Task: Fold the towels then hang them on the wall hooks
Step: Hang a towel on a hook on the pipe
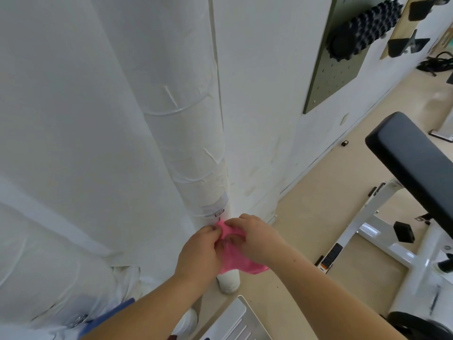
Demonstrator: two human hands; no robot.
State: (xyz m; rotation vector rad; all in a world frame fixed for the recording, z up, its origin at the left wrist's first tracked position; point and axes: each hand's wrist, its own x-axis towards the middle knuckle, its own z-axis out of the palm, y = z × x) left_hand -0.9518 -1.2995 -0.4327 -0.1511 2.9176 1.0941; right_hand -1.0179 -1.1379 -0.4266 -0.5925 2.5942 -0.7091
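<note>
A pink towel (pixel 236 262) hangs bunched against the white wrapped column, low in the middle of the head view. My left hand (pixel 199 251) pinches its top edge from the left. My right hand (pixel 256 238) grips the same top edge from the right, fingers curled into the cloth. The top of the towel sits just below a small metal hook (pixel 219 212) fixed on the column. Both hands hide most of the towel's upper part.
A white wall (pixel 264 94) runs to the right with a dark green pegboard (pixel 335 55) holding a black spiky roller (pixel 365 28). A black padded bench (pixel 414 165) on a white frame stands at right. A second hook (pixel 78 320) sits low left.
</note>
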